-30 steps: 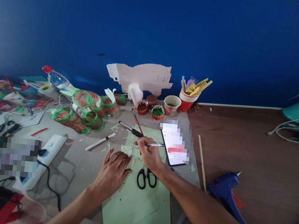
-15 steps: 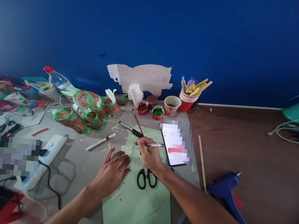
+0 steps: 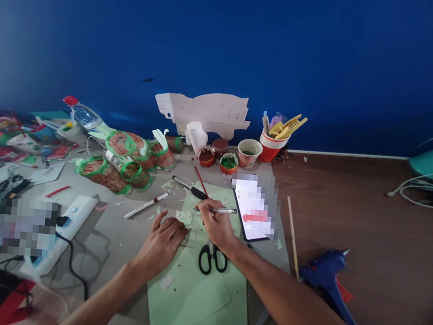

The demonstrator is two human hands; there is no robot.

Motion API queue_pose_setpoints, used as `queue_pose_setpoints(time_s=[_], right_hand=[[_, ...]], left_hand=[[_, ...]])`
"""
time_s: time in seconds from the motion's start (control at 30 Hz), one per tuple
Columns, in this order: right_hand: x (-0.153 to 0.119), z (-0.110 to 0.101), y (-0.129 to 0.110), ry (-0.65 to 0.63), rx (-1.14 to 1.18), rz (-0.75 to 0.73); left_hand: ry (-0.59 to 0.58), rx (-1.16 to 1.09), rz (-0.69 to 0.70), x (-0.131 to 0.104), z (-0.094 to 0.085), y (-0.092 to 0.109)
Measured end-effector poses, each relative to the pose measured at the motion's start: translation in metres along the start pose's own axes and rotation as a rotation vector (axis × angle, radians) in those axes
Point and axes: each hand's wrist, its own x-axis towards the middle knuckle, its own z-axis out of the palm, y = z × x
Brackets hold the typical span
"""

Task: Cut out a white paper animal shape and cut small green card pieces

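Note:
A pen (image 3: pixel 227 211) rests in the grip of my right hand (image 3: pixel 216 224), over the upper part of a pale green paper sheet (image 3: pixel 198 314). Fingers flat, my left hand (image 3: pixel 162 244) lies across the sheet's left edge. Between my forearms, scissors (image 3: pixel 212 260) with black handles lie on the paper, their blades partly hidden by my right wrist. Just beyond the right hand are a black-gripped pen (image 3: pixel 190 187) and a thin red paintbrush (image 3: pixel 199 179). A white marker (image 3: pixel 146 206) sits left of them, and a lit phone (image 3: pixel 252 212) lies to the right.
Paint pots (image 3: pixel 228 164), a paper cup (image 3: pixel 249 154) and a red cup of tools (image 3: pixel 271 150) stand at the back. Brown-and-green painted rolls (image 3: pixel 104 174) and a power strip (image 3: pixel 76 220) are left. A blue glue gun (image 3: pixel 324 275) and wooden stick (image 3: pixel 292 236) lie right.
My left hand has slid slightly left, its fingers drawn back a little, uncovering a small paper scrap. My right hand and the pen stay nearly in place.

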Motion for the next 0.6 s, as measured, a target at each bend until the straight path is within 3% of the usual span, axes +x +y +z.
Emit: queue_pose_setpoints(time_s=[0.3, 0.6], right_hand=[[0.000, 0.000, -0.001, -0.006, -0.024, 0.008], [0.001, -0.001, 0.000, -0.006, -0.023, -0.003]], left_hand=[[-0.025, -0.048, -0.019, -0.002, -0.005, 0.012], [-0.040, 0.026, -0.056, 0.000, -0.008, 0.003]])
